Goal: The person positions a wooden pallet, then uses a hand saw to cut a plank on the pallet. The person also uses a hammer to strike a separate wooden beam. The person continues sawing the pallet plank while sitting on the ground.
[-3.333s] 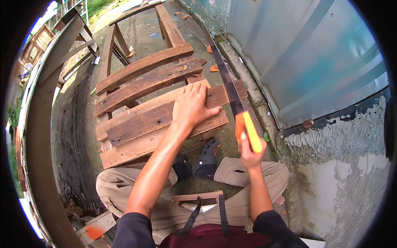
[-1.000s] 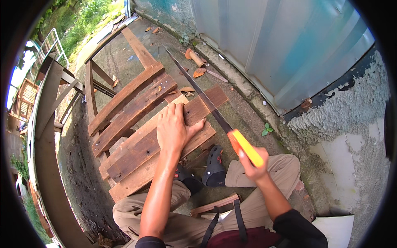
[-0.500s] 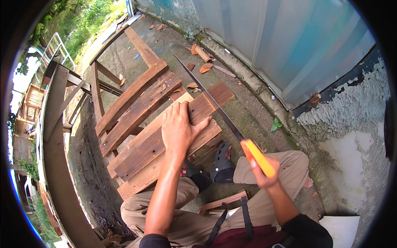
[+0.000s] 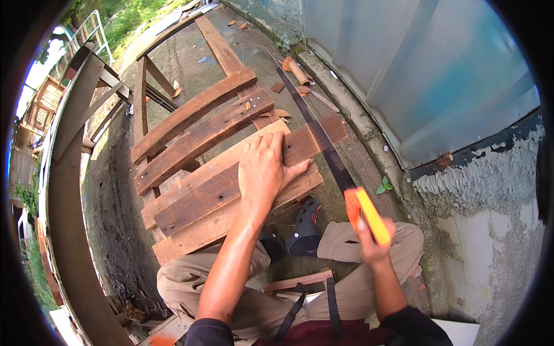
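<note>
My right hand (image 4: pixel 376 241) is closed round the orange and yellow handle of a handsaw (image 4: pixel 324 141). Its long dark blade lies across a dark brown wooden board (image 4: pixel 199 203), near the board's far right end. My left hand (image 4: pixel 262 173) presses down on that board to the left of the blade, its fingers bent over the far edge and its thumb stretched toward the saw. Under the board are lighter planks (image 4: pixel 190 241), part of a slatted wooden frame (image 4: pixel 202 137) whose other slats lie farther off. Whether the blade has cut into the wood cannot be seen.
A blue-grey corrugated metal sheet (image 4: pixel 415 75) and a rough plastered wall (image 4: pixel 479 184) stand to the right. A long curved wooden piece (image 4: pixel 72 202) runs along the left. My shoes (image 4: pixel 304 228) are just below the planks. Dry leaves (image 4: pixel 288 63) lie on the concrete.
The view has shifted slightly, so the frame sits a little differently in it. My right hand and the saw have moved a little along the cutting line; my left hand keeps its place on the board.
</note>
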`<state>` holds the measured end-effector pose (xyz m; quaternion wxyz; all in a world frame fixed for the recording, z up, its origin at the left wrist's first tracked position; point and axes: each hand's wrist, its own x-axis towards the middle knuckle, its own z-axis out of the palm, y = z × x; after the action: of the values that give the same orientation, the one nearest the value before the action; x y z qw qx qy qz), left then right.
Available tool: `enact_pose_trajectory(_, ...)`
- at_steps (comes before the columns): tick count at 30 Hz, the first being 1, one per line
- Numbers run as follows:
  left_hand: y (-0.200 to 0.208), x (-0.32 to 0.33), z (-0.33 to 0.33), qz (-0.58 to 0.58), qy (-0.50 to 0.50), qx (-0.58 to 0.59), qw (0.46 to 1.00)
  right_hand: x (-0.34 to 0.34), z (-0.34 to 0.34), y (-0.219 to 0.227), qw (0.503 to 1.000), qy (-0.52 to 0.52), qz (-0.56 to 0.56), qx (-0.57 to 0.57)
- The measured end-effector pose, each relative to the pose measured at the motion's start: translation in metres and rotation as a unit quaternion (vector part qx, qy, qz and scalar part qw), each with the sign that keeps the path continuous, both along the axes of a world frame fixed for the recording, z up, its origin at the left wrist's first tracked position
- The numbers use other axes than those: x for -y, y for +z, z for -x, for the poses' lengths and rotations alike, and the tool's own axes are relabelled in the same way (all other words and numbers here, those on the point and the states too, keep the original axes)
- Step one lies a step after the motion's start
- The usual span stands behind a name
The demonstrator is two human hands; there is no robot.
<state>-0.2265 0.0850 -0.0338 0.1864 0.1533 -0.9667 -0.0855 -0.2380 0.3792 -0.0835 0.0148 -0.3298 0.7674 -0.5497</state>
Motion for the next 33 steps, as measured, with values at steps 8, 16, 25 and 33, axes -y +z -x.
enact_pose_trajectory(8, 0.004, 0.002, 0.001, 0.01, 0.004, -0.013, 1.0, -0.013, -0.018, -0.01, 1.0, -0.006, 0.013, -0.009)
enact_pose_trajectory(16, 0.0, -0.003, 0.0, 0.012, 0.013, -0.013, 1.0, -0.024, -0.01, -0.013, 0.993, -0.029, 0.065, 0.096)
enact_pose_trajectory(25, 0.005, 0.002, -0.002, 0.016, 0.012, -0.009, 1.0, -0.052, -0.046, -0.027, 0.999, -0.013, 0.027, 0.018)
enact_pose_trajectory(33, 0.002, -0.003, 0.0, 0.0, 0.011, -0.016, 1.0, 0.034, 0.024, 0.017, 0.964, 0.018, 0.16, 0.211)
